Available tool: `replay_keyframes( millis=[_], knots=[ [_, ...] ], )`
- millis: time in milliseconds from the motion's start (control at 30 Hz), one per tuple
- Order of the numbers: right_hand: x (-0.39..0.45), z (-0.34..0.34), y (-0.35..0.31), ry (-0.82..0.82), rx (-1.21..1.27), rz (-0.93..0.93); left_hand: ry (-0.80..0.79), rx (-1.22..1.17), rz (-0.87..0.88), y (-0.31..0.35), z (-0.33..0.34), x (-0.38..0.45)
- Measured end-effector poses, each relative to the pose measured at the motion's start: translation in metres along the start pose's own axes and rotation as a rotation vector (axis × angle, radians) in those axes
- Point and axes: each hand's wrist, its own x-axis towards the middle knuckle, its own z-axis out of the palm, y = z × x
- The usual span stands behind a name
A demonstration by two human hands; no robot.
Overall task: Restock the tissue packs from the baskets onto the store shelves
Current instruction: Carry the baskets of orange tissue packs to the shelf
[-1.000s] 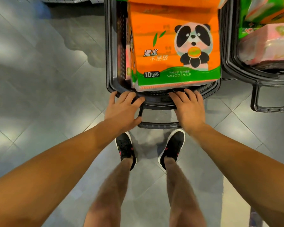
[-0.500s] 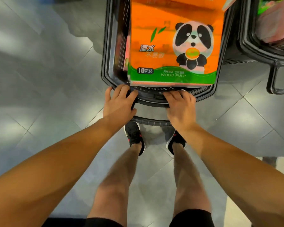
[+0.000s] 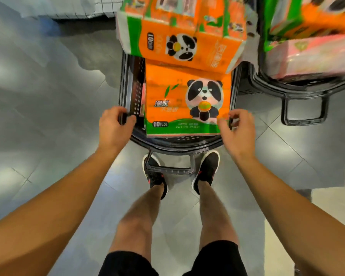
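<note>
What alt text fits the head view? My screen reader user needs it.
A person's left hand grips the left rim of a black basket on a tiled floor, while the right hand curls at the corner of an orange panda tissue pack inside. A second loaded basket stands to the right.

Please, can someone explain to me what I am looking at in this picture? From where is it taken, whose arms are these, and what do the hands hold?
The camera sits on a person's head and looks down, so you see their own arms, legs and shoes. In front stands a black basket on the tiled floor, filled with orange panda tissue packs. The left hand grips the basket's rim. The right hand, fingers curled, is at the opposite rim by the nearest pack's corner; blur hides what it grips. A second basket stands to the right.
</note>
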Motion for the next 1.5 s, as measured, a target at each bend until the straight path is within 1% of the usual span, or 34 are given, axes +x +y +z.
replay_keyframes(
  millis=[67, 133, 200, 267, 333, 433, 567, 700, 767, 833, 933, 1033, 1133, 1267, 1367, 1500],
  knots=[
    [0.026, -0.007, 0.000, 0.078, 0.093, 0.139, 0.008, -0.070, -0.033, 0.006, 0.000, 0.020],
    [0.050, -0.009, 0.004, 0.078, 0.131, 0.228, -0.019, -0.096, -0.042, 0.011, 0.007, 0.040],
    [0.070, -0.005, 0.008, -0.003, 0.161, 0.296, -0.089, -0.141, -0.048, 0.016, 0.015, 0.062],
    [0.088, 0.004, 0.007, -0.097, 0.198, 0.352, -0.126, -0.197, -0.029, 0.021, 0.022, 0.082],
    [0.101, 0.015, 0.008, -0.145, 0.236, 0.407, -0.144, -0.150, -0.032, 0.024, 0.027, 0.090],
    [0.111, 0.029, 0.014, -0.172, 0.234, 0.462, -0.162, -0.105, -0.106, 0.024, 0.029, 0.092],
    [0.116, 0.038, 0.026, -0.187, 0.232, 0.463, -0.214, -0.219, -0.161, 0.018, 0.035, 0.102],
    [0.119, 0.042, 0.027, -0.180, 0.223, 0.440, -0.282, -0.349, -0.178, 0.007, 0.039, 0.111],
    [0.117, 0.046, 0.028, -0.142, 0.245, 0.411, -0.308, -0.361, -0.221, 0.006, 0.041, 0.113],
    [0.117, 0.049, 0.027, -0.105, 0.271, 0.381, -0.296, -0.362, -0.248, 0.008, 0.042, 0.116],
    [0.120, 0.051, 0.025, -0.091, 0.301, 0.365, -0.312, -0.401, -0.226, 0.007, 0.039, 0.119],
    [0.114, 0.049, 0.018, -0.065, 0.292, 0.368, -0.355, -0.434, -0.260, -0.005, 0.036, 0.118],
    [0.099, 0.044, 0.014, -0.052, 0.292, 0.360, -0.333, -0.474, -0.254, -0.010, 0.031, 0.102],
    [0.074, 0.030, 0.005, -0.082, 0.285, 0.383, -0.345, -0.547, -0.234, -0.003, 0.016, 0.069],
    [0.044, 0.020, -0.004, -0.074, 0.278, 0.402, -0.344, -0.586, -0.226, -0.004, 0.002, 0.041],
    [-0.007, 0.004, -0.012, -0.053, 0.267, 0.409, -0.331, -0.582, -0.235, -0.013, -0.019, -0.002]
  ],
)
